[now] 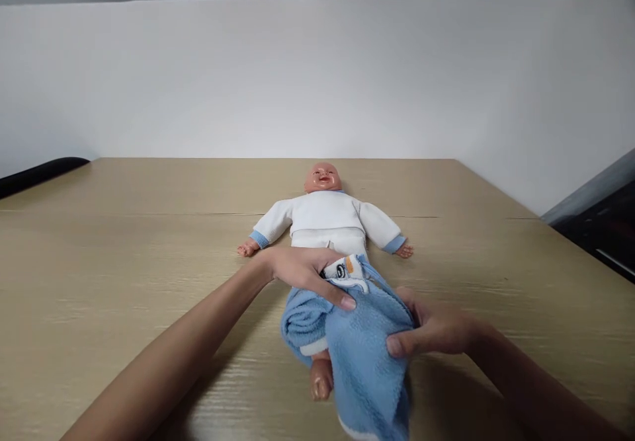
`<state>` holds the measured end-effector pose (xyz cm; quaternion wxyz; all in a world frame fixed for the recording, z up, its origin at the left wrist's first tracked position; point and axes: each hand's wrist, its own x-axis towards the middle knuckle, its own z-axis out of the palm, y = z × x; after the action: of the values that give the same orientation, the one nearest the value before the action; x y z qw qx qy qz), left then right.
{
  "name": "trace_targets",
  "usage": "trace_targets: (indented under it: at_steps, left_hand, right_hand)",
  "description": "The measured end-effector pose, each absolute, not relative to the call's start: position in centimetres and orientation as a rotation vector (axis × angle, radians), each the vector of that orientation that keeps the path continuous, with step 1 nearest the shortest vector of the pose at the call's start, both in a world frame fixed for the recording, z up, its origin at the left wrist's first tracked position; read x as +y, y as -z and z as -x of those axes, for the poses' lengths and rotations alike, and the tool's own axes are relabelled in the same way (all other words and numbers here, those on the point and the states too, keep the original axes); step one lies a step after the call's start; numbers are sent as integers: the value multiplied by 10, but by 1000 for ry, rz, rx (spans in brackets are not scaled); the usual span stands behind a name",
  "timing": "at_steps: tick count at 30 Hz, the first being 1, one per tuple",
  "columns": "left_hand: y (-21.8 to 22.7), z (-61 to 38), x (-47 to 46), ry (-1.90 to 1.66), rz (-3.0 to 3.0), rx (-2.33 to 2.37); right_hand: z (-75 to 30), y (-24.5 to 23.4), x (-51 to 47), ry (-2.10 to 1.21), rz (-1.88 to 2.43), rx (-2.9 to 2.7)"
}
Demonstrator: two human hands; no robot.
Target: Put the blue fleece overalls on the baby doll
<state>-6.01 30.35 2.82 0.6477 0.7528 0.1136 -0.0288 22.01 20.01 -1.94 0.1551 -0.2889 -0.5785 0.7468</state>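
Note:
A baby doll lies on its back on the wooden table, head away from me, in a white top with blue cuffs. Light blue fleece trousers are bunched over its legs, and one bare foot pokes out below. My left hand grips the trousers' waistband at the doll's hip, beside a small patch with an orange and white picture. My right hand pinches the blue cloth on the right side, thumb and fingers closed on it.
A white partition wall rises right behind the table's far edge. A dark curved object sits at the far left, and a dark surface lies beyond the table's right edge.

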Motion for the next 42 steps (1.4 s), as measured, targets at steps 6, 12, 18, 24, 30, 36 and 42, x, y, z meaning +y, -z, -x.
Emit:
trace_targets:
  at_steps: [6,12,18,24,30,36,42]
  left_hand:
    - [-36,58,297,252,-1733,150]
    - [-35,55,298,139,-1770,103]
    - [-33,57,297,145,-1724,181]
    - [-25,60,299,285,-1556,135]
    - [-19,56,305,142,-1644,63]
    - [-23,56,303,145,-1646,49]
    - [-18,56,299,172,-1441,101]
  right_hand:
    - [-229,30,196,-1864,919,-1477]
    - [-223,15,191,-1971,879,-1684]
    - [-215,6,188,-2104,852,-1750]
    - [-227,34,191,-2009,892,-1352]
    - [-221,18,190,-2145,892,-1548]
    - [-215,11,188,-2188,758,-1560]
    - [-214,28,185,-2064,717,-1266]
